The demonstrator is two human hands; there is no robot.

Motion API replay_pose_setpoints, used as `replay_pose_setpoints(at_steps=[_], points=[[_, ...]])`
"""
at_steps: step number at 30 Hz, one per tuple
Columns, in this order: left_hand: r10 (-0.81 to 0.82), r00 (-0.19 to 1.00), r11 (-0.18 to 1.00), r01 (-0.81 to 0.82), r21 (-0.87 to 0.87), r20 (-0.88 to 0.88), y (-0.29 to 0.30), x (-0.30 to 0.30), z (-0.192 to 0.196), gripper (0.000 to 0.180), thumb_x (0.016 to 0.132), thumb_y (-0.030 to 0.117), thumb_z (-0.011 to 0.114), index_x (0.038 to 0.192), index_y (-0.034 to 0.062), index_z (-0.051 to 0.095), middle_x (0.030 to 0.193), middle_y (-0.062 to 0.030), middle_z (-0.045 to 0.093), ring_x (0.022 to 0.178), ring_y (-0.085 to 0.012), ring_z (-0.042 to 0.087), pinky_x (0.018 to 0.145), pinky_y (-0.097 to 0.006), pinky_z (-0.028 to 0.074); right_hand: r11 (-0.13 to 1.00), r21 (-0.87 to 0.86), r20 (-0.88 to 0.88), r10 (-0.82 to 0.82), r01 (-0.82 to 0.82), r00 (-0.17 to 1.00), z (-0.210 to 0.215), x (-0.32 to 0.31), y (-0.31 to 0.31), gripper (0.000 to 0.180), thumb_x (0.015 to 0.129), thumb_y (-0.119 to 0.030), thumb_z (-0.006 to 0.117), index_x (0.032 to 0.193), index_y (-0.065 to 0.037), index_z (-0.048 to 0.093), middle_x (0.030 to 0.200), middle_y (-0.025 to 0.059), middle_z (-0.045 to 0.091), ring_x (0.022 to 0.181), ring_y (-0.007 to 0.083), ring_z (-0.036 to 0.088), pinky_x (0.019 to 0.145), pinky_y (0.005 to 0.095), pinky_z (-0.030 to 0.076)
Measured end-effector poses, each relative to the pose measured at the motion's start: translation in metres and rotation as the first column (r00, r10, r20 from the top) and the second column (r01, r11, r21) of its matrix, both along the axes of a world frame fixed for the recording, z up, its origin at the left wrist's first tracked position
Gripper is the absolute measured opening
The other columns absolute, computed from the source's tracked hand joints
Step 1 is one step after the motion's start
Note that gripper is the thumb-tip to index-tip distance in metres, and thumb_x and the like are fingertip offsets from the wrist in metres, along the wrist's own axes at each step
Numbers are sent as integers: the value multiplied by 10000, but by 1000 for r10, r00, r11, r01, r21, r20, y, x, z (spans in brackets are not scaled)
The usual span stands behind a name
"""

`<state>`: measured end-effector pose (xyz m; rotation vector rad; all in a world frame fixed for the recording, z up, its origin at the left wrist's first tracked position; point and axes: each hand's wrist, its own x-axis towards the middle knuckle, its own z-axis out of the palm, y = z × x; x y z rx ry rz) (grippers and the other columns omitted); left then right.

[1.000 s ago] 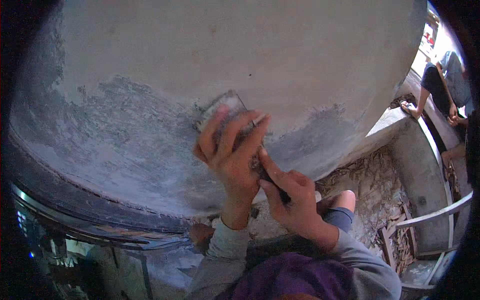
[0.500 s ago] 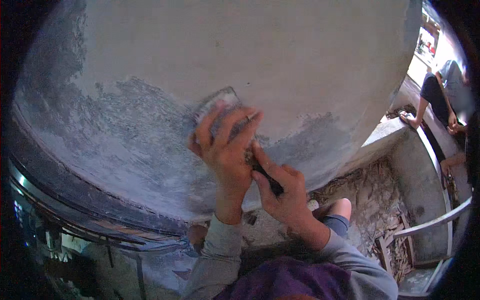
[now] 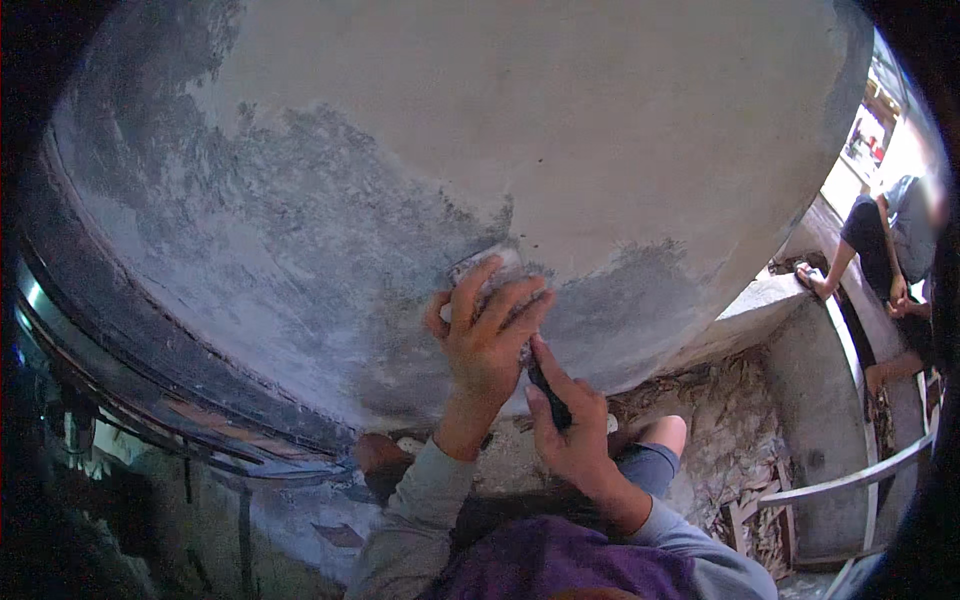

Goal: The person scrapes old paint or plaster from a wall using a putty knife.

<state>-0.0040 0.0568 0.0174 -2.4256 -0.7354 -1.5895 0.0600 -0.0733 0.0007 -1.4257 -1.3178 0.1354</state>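
Note:
Both hands work a scraper with a broad pale blade (image 3: 505, 258) and a dark handle (image 3: 550, 392) against a large curved surface (image 3: 620, 130). My right hand (image 3: 580, 440) is closed round the handle, its thumb and forefinger stretched along it. My left hand (image 3: 490, 340) grips the blade end, fingers curled over it and pressing toward the surface; they hide much of the blade. The surface is smooth beige above and to the right. A rough grey-blue patch (image 3: 300, 200) spreads on the left and below the blade, with a smaller dark patch (image 3: 645, 275) on the right.
A dark curved rim (image 3: 180, 340) edges the surface at lower left. Below, between low concrete walls (image 3: 820, 400), lie dry leaves and debris (image 3: 720, 420). A curved pale rail (image 3: 850, 480) crosses the lower right. Another person (image 3: 890, 250) sits at the far right, one foot on the wall.
The scraper and both hands have moved down the surface, toward me. A grey, roughened strip now shows above the blade where beige was before. The whole view has shifted slightly.

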Motion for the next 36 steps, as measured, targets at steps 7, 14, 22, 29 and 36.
replay_pose_setpoints(at_steps=[7,14,22,29,36], points=[[-73,997,997,74,-31,37,6,-4,4,106,756,251,686,826,261,764,1108,141,688,1255,-179,486,1012,-434,234,990,-104,80,-88,97,993,-1,-9,8,544,874,-4,579,1409,7,483,1058,223,684,642,282,624,660,348,489],[-109,994,994,109,2,31,15,-9,-2,48,735,257,693,763,251,732,1101,139,690,1245,-179,502,1001,-439,248,993,-34,62,-114,116,992,-11,-20,18,501,892,13,571,1383,59,484,980,254,689,778,256,704,742,332,520],[-208,971,978,210,-7,119,20,-1,-4,44,713,253,712,743,224,723,1015,128,703,1219,-189,515,977,-412,303,992,15,-5,-125,125,992,-18,-15,21,522,860,-20,645,1371,-16,537,942,207,698,634,309,637,622,361,512],[-196,973,981,194,26,123,25,3,-7,100,688,273,670,694,191,727,989,71,723,1228,-270,495,1064,-467,308,996,44,77,-81,77,994,-16,-5,23,526,853,-4,657,1367,-30,550,993,206,699,576,298,570,620,359,509],[-231,961,973,230,27,154,23,5,-13,93,708,260,691,743,190,742,1043,82,712,1238,-256,484,1031,-430,314,995,-66,89,-68,74,994,-14,2,20,536,839,11,662,1363,-37,559,1067,214,691,577,306,561,606,360,497]])
